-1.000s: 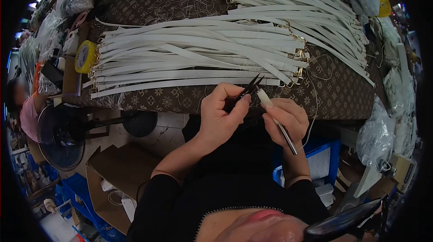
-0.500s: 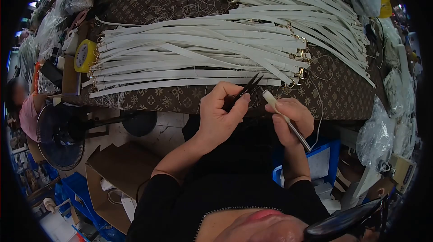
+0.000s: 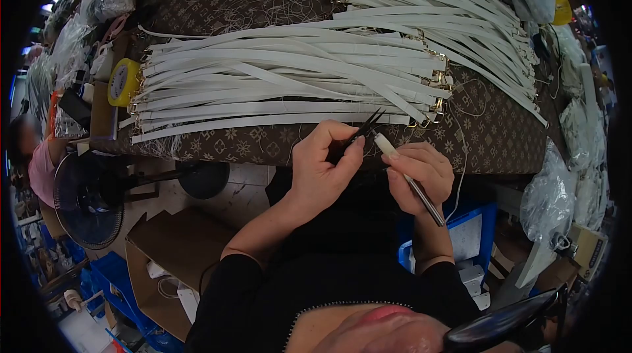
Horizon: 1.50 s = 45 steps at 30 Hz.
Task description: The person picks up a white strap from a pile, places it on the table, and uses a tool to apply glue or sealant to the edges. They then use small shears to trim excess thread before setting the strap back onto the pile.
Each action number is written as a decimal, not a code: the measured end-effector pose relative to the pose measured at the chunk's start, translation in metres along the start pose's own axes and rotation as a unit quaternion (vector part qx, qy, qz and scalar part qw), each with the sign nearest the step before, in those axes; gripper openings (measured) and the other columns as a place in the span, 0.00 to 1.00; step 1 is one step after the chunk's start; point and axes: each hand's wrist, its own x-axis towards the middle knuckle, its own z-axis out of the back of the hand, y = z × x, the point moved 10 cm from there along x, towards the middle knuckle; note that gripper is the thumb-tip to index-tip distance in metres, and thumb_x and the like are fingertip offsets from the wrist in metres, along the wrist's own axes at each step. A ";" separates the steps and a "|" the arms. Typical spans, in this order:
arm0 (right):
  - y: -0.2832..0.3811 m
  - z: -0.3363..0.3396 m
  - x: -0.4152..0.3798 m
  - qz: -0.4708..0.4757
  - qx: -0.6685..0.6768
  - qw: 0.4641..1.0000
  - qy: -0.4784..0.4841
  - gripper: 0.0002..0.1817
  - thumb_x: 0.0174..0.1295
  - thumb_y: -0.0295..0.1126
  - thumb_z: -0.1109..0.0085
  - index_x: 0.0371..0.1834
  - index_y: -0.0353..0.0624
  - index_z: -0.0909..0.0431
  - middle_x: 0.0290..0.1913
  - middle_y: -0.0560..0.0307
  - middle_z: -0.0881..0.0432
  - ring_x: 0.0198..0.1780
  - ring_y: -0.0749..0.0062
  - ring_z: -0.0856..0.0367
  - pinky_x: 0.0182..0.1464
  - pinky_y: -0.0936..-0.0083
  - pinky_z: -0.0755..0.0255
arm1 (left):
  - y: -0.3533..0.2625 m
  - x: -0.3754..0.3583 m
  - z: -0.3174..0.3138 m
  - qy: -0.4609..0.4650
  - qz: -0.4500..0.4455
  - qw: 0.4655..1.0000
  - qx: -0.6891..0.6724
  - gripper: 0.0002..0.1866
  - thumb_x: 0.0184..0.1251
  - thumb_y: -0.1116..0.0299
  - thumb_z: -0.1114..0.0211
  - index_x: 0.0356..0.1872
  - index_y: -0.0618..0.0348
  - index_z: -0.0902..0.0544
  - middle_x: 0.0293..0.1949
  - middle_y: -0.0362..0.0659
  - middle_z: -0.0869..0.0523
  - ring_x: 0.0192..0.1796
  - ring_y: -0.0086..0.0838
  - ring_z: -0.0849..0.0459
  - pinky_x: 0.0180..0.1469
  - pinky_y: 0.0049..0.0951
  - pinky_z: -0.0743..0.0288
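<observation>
While the left hand (image 3: 322, 172) is gripping small black snips (image 3: 361, 130), the right hand (image 3: 421, 178) is pinching a white strap (image 3: 390, 149), its tip pointing up at the blades.

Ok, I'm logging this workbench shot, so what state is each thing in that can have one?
Small black thread snips: blades apart, in the left hand.
Single white leather strap: pinched in the right hand, tip by the blades.
Stack of white leather straps: lying flat on the brown patterned table cover.
Yellow tape roll: on edge at the table's left end.
</observation>
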 end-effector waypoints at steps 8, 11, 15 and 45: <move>-0.005 0.005 -0.001 -0.022 0.026 0.999 0.006 0.14 0.48 0.19 0.37 0.40 0.38 0.21 0.28 0.51 0.17 0.29 0.61 0.16 0.32 0.76 0.22 | -0.005 0.001 -0.003 0.021 0.002 1.000 -0.002 0.05 0.61 0.76 0.35 0.36 0.64 0.23 0.26 0.38 0.19 0.27 0.14 0.24 0.30 0.16 0.29; -0.029 0.022 -0.015 -0.166 0.108 0.976 -0.086 0.12 0.51 0.19 0.39 0.40 0.36 0.21 0.30 0.49 0.15 0.32 0.64 0.15 0.35 0.77 0.23 | 0.005 -0.001 -0.004 0.024 0.064 0.996 -0.055 0.05 0.61 0.77 0.36 0.36 0.64 0.23 0.26 0.37 0.20 0.27 0.13 0.25 0.30 0.16 0.30; -0.021 0.010 -0.010 -0.128 0.139 0.981 -0.038 0.11 0.51 0.19 0.39 0.39 0.36 0.21 0.29 0.49 0.15 0.31 0.64 0.15 0.34 0.76 0.23 | 0.001 0.000 -0.008 0.039 0.038 0.998 -0.032 0.05 0.61 0.77 0.36 0.36 0.64 0.22 0.26 0.36 0.20 0.27 0.13 0.25 0.30 0.16 0.30; -0.049 0.048 -0.046 -0.143 0.045 0.974 -0.172 0.14 0.66 0.28 0.48 0.52 0.34 0.28 0.35 0.47 0.17 0.33 0.70 0.21 0.38 0.75 0.25 | -0.010 0.032 0.128 -0.187 -0.010 0.975 0.119 0.06 0.62 0.75 0.37 0.40 0.62 0.22 0.23 0.32 0.24 0.26 0.11 0.30 0.25 0.16 0.37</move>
